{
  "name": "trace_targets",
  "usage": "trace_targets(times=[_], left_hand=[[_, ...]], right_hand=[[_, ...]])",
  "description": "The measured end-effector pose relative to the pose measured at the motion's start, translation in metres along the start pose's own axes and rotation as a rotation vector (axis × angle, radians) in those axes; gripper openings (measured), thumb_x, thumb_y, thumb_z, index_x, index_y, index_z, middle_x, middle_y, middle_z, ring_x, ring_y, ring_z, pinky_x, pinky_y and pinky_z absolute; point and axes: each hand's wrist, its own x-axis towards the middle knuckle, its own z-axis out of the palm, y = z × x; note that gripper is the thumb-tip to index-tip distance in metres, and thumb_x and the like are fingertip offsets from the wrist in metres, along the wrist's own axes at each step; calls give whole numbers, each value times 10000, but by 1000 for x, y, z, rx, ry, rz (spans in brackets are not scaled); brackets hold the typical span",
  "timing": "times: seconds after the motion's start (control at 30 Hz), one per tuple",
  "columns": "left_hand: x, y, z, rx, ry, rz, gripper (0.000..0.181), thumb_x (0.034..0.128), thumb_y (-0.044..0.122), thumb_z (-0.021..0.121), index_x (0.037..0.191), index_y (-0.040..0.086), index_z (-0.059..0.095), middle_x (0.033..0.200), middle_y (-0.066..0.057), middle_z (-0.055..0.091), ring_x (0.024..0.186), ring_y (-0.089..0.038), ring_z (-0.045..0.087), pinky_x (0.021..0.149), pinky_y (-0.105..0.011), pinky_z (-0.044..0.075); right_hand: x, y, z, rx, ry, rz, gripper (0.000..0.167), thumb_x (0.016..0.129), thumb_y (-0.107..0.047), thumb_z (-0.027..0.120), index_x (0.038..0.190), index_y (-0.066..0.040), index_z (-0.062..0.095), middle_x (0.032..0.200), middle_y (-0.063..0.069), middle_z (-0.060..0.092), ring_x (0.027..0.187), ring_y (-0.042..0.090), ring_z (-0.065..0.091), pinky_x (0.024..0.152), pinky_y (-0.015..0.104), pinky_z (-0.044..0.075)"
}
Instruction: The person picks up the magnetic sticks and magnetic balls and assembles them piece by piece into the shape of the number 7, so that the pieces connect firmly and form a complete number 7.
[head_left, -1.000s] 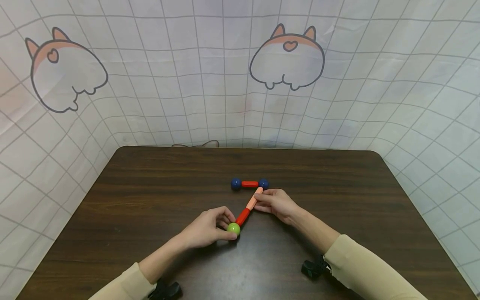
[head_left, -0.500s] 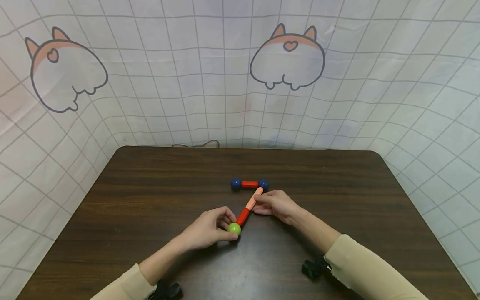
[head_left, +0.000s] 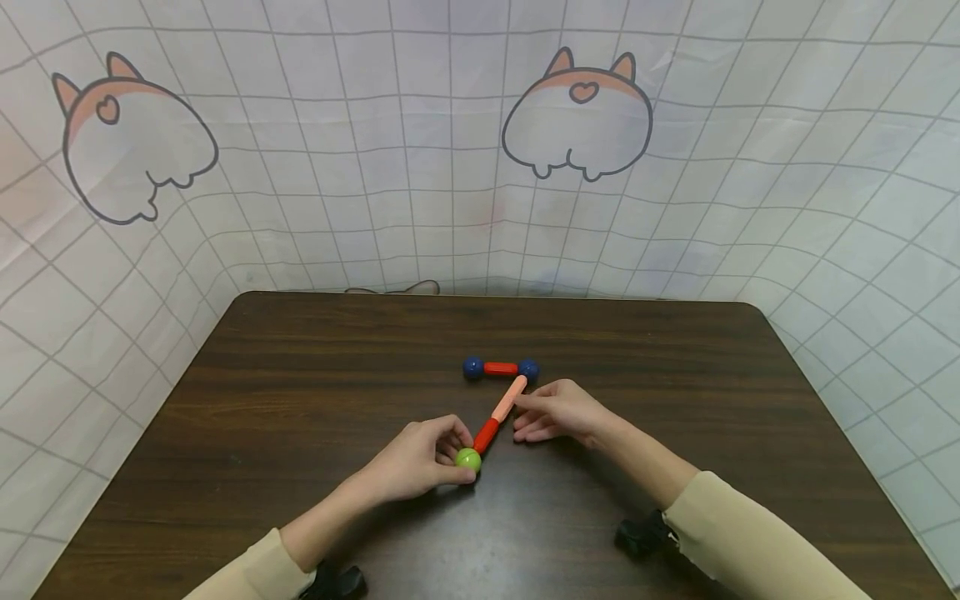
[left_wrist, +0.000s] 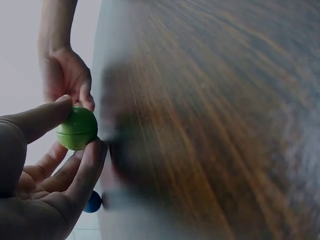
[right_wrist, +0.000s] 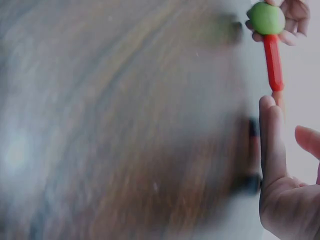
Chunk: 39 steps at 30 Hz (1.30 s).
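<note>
My left hand (head_left: 416,460) pinches a green ball (head_left: 468,461) between thumb and fingers; the left wrist view shows this grip on the ball (left_wrist: 77,128) closely. From the ball a red rod (head_left: 486,435) runs away from me, joined end to end with a peach rod (head_left: 510,398). The peach rod's far end meets the right blue ball (head_left: 528,370). Beside the peach rod is my right hand (head_left: 564,412), its thumb apart from its extended fingers in the right wrist view. Whether a fingertip still touches the rod, I cannot tell.
A second red rod (head_left: 501,368) lies crosswise between the right blue ball and a left blue ball (head_left: 473,368). All of it is on a dark wooden table (head_left: 337,358). A grid-patterned curtain (head_left: 420,167) stands behind, with a thin cable (head_left: 412,287) at the table's back edge.
My right hand has loosened from the peach rod and shifted slightly right, its fingers spreading. The left hand and the joined rods and balls stay nearly where they were.
</note>
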Motion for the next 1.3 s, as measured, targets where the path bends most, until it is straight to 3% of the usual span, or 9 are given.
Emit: trace_targets(times=[0.53, 1.07, 1.3], left_hand=[[6, 5, 5, 157, 3, 39, 303, 851, 147, 871, 1028, 132, 625, 928, 54, 659, 836, -99, 655, 735, -248, 553], [9, 6, 10, 157, -2, 71, 338, 832, 143, 888, 1042, 119, 625, 961, 39, 630, 857, -101, 640, 753, -238, 553], [5, -2, 0, 153, 28, 113, 319, 892, 242, 841, 1100, 94, 650, 1024, 0, 639, 908, -156, 645, 794, -307, 563]], right_hand=[[-8, -5, -16, -21, -41, -46, 409, 1062, -162, 592, 1274, 187, 563, 1001, 222, 738, 879, 257, 756, 775, 348, 594], [-12, -5, -23, -84, -50, -74, 418, 1072, -207, 576, 1305, 139, 578, 1068, 203, 724, 906, 255, 741, 797, 385, 595], [-17, -4, -34, -125, -45, -137, 473, 1064, -256, 599, 1323, 137, 559, 1107, 221, 700, 952, 272, 715, 839, 388, 582]])
